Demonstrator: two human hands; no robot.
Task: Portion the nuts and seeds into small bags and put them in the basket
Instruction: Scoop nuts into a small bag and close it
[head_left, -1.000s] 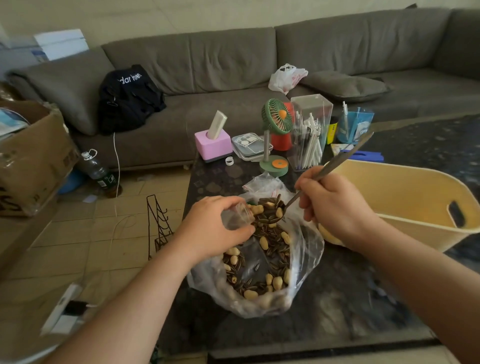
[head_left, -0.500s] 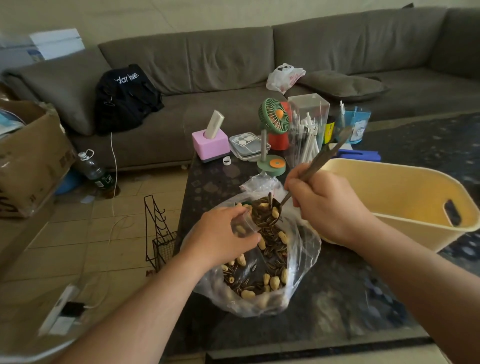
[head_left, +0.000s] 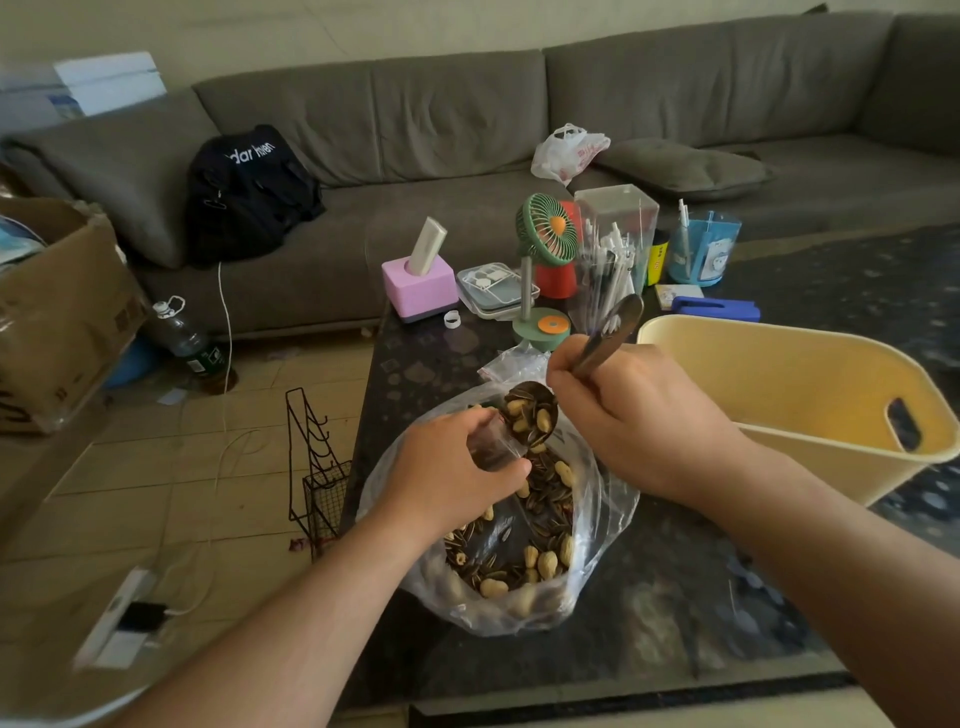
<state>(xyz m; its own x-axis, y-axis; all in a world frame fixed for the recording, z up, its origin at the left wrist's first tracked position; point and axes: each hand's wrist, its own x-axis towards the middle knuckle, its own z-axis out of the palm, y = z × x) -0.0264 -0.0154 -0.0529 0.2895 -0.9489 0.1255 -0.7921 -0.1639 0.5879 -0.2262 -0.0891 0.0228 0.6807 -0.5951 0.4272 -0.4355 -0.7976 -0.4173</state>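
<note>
The task looks to be at an early stage. The left hand holds a small bag open above the big bag of nuts and seeds on the tabletop. The right hand grips a loaded spoon at its mouth. The yellow basket shows no bags inside.

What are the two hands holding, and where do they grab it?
The right hand grips the metal spoon by its handle, with the bowl full of nuts and seeds. The left hand pinches the small clear plastic bag at its open top.
</note>
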